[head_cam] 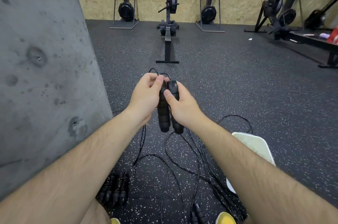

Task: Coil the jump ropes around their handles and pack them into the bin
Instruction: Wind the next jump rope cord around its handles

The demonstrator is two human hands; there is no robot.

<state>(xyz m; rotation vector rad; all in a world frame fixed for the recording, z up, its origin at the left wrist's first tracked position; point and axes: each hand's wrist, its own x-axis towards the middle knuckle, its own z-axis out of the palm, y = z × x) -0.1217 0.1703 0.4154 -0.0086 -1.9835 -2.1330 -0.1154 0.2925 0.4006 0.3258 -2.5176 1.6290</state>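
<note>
Two black foam jump rope handles (164, 114) are held side by side, pointing down, in front of me. My right hand (180, 104) grips them, thumb across the front. My left hand (146, 94) pinches the thin black rope (155, 72) at the handles' top, where it loops up. The remaining rope (164, 152) hangs down to the floor in loose loops. A coiled pair of handles (115, 189) lies on the floor at lower left. More handles (198, 212) lie near my feet. A white bin (256, 143) stands to the right, partly behind my right forearm.
A grey concrete column (45, 68) fills the left side. A rowing machine (169, 28) stands straight ahead on the speckled rubber floor. Ski machines (125, 4) line the plywood wall. A low black bench (314, 41) with equipment sits at far right.
</note>
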